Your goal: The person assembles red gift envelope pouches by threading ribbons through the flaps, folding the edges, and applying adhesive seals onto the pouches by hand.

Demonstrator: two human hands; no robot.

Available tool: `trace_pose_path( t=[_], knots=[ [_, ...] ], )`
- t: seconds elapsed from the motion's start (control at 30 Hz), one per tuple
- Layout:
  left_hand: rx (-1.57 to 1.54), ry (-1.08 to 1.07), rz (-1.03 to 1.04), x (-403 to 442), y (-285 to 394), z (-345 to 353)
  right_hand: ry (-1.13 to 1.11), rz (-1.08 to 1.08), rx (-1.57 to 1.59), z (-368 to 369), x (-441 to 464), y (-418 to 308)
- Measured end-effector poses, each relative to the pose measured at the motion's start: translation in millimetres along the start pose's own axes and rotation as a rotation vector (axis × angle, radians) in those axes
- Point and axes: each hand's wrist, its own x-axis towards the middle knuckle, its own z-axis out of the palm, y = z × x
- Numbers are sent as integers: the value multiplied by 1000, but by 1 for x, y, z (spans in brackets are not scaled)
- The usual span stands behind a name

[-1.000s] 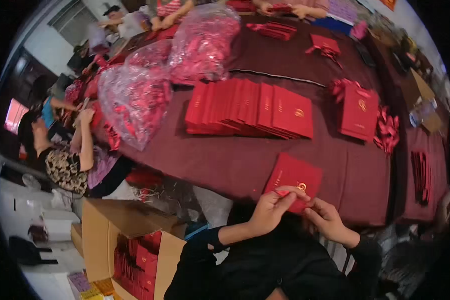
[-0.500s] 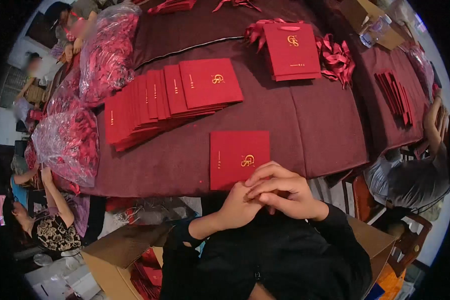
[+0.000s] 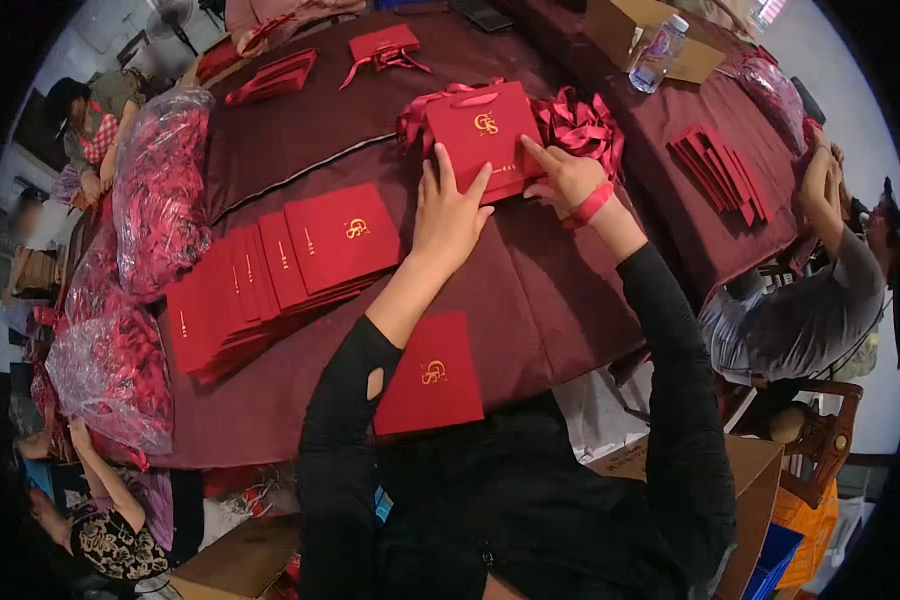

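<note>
My left hand (image 3: 452, 212) rests with fingers spread on the lower left of a red gift bag (image 3: 480, 130) that tops a small stack and bears a gold logo. At the bag's right edge is my right hand (image 3: 573, 182), fingers apart, with a red band round the wrist. Red ribbons (image 3: 582, 128) lie bunched behind and beside the stack. A single red bag (image 3: 435, 375) lies flat near the table's front edge, partly under my left forearm. To the left, a fanned row of red bags (image 3: 338, 240) lies overlapping.
Clear plastic sacks of red ribbon (image 3: 160, 190) line the left side. On the right table (image 3: 670, 215) are more red bags (image 3: 720, 175), a bottle (image 3: 658, 55) and a cardboard box (image 3: 610, 30). People sit or stand at both sides; another box (image 3: 760, 490) is beside me.
My hands have parted from each other above the single bag and reached forward to the stacked bags. The view has shifted to the right.
</note>
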Motion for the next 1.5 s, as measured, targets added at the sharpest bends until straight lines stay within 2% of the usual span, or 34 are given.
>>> trace_pose_path(
  t=[0.07,0.17,0.33,0.37,0.47,0.57,0.6,0.63,0.67,0.7,0.73,0.8,0.87,0.9,0.93,1.0,1.07,1.13,1.2,1.3,1.4,1.43,1.47,1.5],
  knots=[
    [-63,-26,-51,4,-2,8,-7,-32,-36,6,1,3],
    [-81,13,-20,3,-4,15,-43,-100,-96,9,-3,1],
    [68,1,6,-14,18,-21,139,-213,-70,15,-10,-3],
    [-4,-83,8,-26,27,-34,118,-198,-81,13,-12,-4],
    [-208,-541,83,-82,49,-81,122,-196,-133,20,-13,1],
    [-210,-844,222,-118,46,-120,71,-173,-77,17,-13,1],
    [-196,-846,194,-122,39,-130,127,-142,27,15,-14,-2],
    [-91,-959,199,-126,33,-139,178,-110,128,8,-16,-9],
    [14,-1072,204,-130,28,-145,138,7,254,3,-25,-8],
    [22,-1011,167,-139,22,-144,94,121,376,-3,-35,-5],
    [32,-1008,140,-146,18,-145,117,124,543,-9,-41,-9],
    [-23,-864,33,-155,11,-148,-118,261,934,-31,-67,-1],
    [-18,-812,-83,-162,16,-149,-712,350,1084,-109,-72,-26],
    [-17,-756,-185,-166,19,-151,-859,53,984,-138,-78,-31],
    [-3,-765,-232,-165,25,-156,-1213,55,1030,-156,-81,-26],
    [-21,-615,-437,-172,40,-147,-1314,315,1040,-157,-117,-19],
    [-21,-608,-597,-166,50,-149,-1169,578,1085,-164,-127,-23],
    [-21,-512,-711,-168,59,-144,-849,877,1150,-159,-115,-53],
    [9,-442,-753,-170,67,-137,-558,1021,1214,-141,-104,-94],
    [18,-375,-760,-173,74,-133,-532,668,1285,-41,-159,-71],
    [29,-345,-808,-171,78,-142,-418,1013,1293,-60,-86,-182],
    [16,-378,-822,-169,77,-143,-632,756,1296,-51,-83,-184],
    [17,-374,-825,-169,78,-142,-498,823,1335,-54,-71,-216],
    [51,-354,-810,-171,80,-140,-501,825,1336,-35,-74,-217]
  ],
)
